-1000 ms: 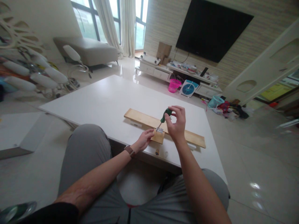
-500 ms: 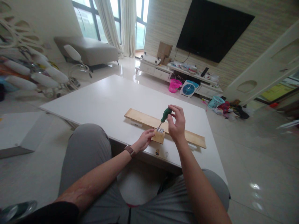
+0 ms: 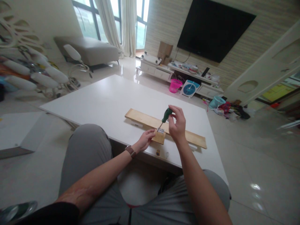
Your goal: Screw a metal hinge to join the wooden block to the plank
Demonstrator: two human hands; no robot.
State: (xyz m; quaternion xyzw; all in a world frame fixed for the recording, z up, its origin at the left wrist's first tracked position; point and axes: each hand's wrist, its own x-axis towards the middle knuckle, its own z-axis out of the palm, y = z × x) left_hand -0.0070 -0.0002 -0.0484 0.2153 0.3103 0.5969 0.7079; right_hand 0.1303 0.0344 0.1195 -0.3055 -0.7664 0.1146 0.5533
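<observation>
A long wooden board lies on the white table, with a small wooden block against its near edge. A metal hinge sits where block and board meet. My right hand grips the green handle of a screwdriver, tilted, its tip down on the hinge. My left hand is closed on the small block's left end, holding it on the table.
Small bits, maybe screws, lie near the table's front edge. My grey-trousered knees are under that edge. Beyond the table are a TV unit, a pink basket, a blue fan and a grey sofa.
My right hand's fingers have shifted slightly round the screwdriver handle, which stands a bit more upright. The left hand and the wood have stayed put.
</observation>
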